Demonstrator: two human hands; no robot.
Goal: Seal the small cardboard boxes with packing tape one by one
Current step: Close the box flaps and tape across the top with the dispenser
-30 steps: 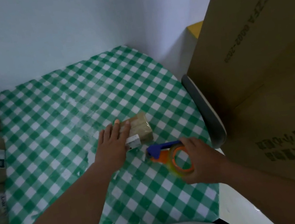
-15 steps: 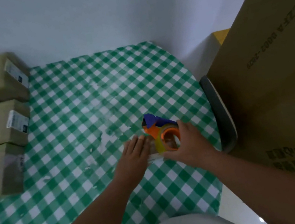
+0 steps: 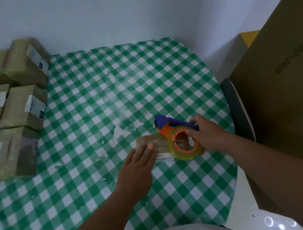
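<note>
A small brown cardboard box [image 3: 151,140] lies flat on the green checked tablecloth [image 3: 93,109], near the table's right side. My left hand [image 3: 137,165] rests on its near left part with straight fingers, pressing it down. My right hand [image 3: 206,134] grips a tape dispenser [image 3: 178,136] with a blue blade guard, an orange frame and a roll of clear yellowish tape. The dispenser sits over the box's right end and hides it. A white label shows at the box's near edge.
Several taped brown boxes [image 3: 22,109] with white labels are stacked at the table's left edge. A very large cardboard carton [image 3: 288,90] stands right of the table, with a dark chair back [image 3: 235,108] between them. A white wall is behind.
My right hand carried the dispenser from beside the box onto its right end. My left hand stayed flat on the box. The camera tilted, bringing the stacked boxes into view.
</note>
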